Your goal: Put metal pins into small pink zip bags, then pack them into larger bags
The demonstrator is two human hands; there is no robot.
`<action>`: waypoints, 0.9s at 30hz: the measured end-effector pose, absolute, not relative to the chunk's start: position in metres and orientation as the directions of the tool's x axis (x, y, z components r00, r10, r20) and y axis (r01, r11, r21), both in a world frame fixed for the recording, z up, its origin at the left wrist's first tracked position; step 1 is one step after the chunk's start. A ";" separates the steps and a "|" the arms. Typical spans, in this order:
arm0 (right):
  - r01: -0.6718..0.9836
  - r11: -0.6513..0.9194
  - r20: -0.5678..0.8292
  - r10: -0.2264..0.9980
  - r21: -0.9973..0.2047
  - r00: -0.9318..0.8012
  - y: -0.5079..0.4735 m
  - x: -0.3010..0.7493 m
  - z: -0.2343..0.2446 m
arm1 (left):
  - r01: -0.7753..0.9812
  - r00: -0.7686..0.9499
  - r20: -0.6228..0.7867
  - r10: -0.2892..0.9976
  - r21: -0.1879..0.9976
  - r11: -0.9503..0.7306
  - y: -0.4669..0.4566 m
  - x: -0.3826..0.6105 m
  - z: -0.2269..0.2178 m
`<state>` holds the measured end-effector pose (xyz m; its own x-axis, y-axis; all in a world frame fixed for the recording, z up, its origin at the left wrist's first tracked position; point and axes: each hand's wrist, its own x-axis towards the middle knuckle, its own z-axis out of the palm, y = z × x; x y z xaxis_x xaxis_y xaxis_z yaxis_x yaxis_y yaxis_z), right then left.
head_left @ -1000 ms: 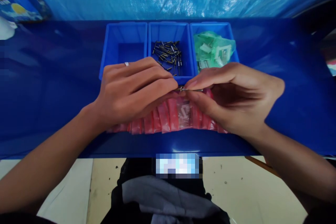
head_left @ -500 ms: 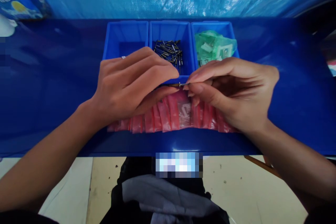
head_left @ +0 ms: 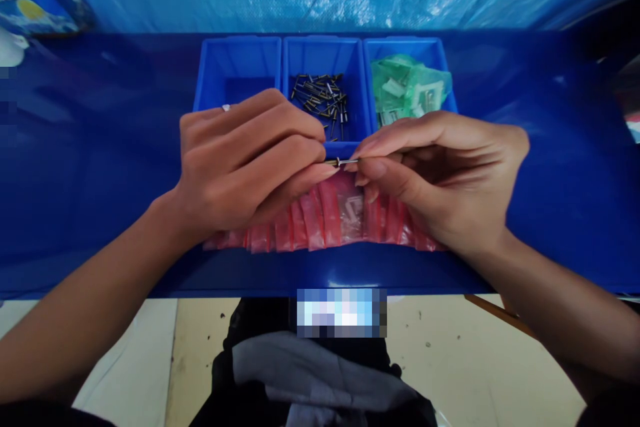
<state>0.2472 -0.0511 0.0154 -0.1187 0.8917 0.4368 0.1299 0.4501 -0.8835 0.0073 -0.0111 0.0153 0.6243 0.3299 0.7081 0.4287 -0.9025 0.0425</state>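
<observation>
Between my two hands, just in front of the bins, a blind rivet [head_left: 339, 162] lies level, with a brass-coloured body, a small flange and a thin silver pin. My left hand [head_left: 245, 160] is closed, thumb and forefinger pinching the body end. The pin end is held between the thumb and forefinger of my right hand [head_left: 445, 173]. Beyond my fingers, a pile of similar dark rivets [head_left: 325, 97] lies in the middle blue bin [head_left: 323, 47]. Under both hands is a row of pink-edged zip bags [head_left: 315, 220], partly hidden; one shows a white part inside.
Left of the middle bin stands another blue bin [head_left: 240, 53]; the right bin [head_left: 405, 45] holds a green plastic bag [head_left: 410, 87] with white parts. A blue-and-white sheet [head_left: 300, 3] hangs behind the blue table [head_left: 115, 113]. A pixelated rectangle [head_left: 343, 313] sits below the table's front edge.
My left fingers have drawn back slightly to the left and closed more tightly around the rivet's body. More of the silver pin shows between the hands. My right hand has barely moved.
</observation>
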 end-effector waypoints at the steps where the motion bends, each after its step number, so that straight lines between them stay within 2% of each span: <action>1: 0.135 0.447 0.433 0.893 -0.884 -0.118 -0.051 0.247 0.015 | 0.437 0.627 0.700 0.342 0.048 -0.898 -0.012 0.007 0.016; 4: 0.162 0.455 0.440 0.890 -0.876 -0.122 -0.052 0.248 0.016 | 0.468 0.645 0.668 0.371 0.039 -0.883 -0.012 0.007 0.017; 8: 0.196 0.463 0.444 0.886 -0.864 -0.132 -0.052 0.247 0.017 | 0.394 0.651 0.698 0.298 0.025 -0.919 -0.009 0.005 0.014; 12: 0.182 0.469 0.455 0.883 -0.864 -0.118 -0.051 0.246 0.017 | 0.414 0.684 0.657 0.318 0.009 -0.910 -0.007 0.004 0.013; 15: 0.220 0.461 0.454 0.887 -0.860 -0.087 -0.049 0.247 0.015 | 0.438 0.676 0.668 0.309 -0.027 -0.899 -0.003 0.002 0.014; 19: 0.244 0.447 0.458 0.889 -0.861 -0.013 -0.043 0.249 0.011 | 0.420 0.711 0.621 0.330 0.002 -0.908 0.009 -0.003 0.011; 22: 0.164 0.426 0.410 0.904 -0.890 -0.123 -0.039 0.253 0.009 | 0.444 0.733 0.556 0.393 0.047 -0.895 0.015 -0.007 0.009; 24: 0.139 0.452 0.427 0.887 -0.881 -0.178 -0.036 0.258 0.010 | 0.495 0.723 0.520 0.455 0.069 -0.866 0.015 -0.009 0.007; 27: 0.311 0.514 0.524 0.850 -0.799 -0.057 -0.032 0.267 0.015 | 0.519 0.742 0.495 0.453 0.004 -0.855 0.017 -0.013 0.003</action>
<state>0.2668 -0.0324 0.0154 -0.0574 0.8497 0.5241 0.3106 0.5141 -0.7995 -0.0127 0.0171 0.0034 0.7417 0.4525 0.4951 0.5187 -0.8549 0.0043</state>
